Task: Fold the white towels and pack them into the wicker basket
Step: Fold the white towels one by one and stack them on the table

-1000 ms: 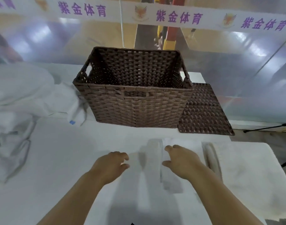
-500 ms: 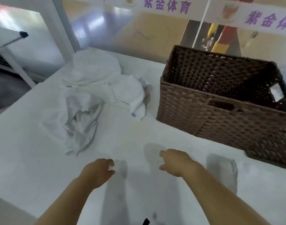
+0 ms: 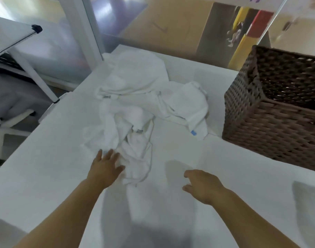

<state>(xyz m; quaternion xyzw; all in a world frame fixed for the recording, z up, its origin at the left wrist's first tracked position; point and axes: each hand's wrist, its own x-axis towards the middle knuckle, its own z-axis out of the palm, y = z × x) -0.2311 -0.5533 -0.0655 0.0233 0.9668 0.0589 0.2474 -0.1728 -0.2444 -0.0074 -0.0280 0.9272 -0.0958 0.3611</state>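
Note:
A heap of crumpled white towels [image 3: 135, 97] lies on the white table [image 3: 45, 176], left of centre. My left hand [image 3: 105, 167] reaches forward with spread fingers and touches the near edge of the closest towel [image 3: 133, 153]. My right hand [image 3: 202, 185] hovers over the bare tabletop to the right with loosely curled fingers, holding nothing. The brown wicker basket [image 3: 271, 126] stands at the right, open at the top; what shows of its inside looks dark and empty.
The table's left edge drops to a grey floor with a white stand [image 3: 33, 72] and a whiteboard corner. A glass partition runs behind the table. A folded towel's edge [image 3: 306, 196] shows at the far right.
My view has swung left from the basket to the towel heap. My left hand has reached forward onto the nearest towel; my right hand has followed over the table.

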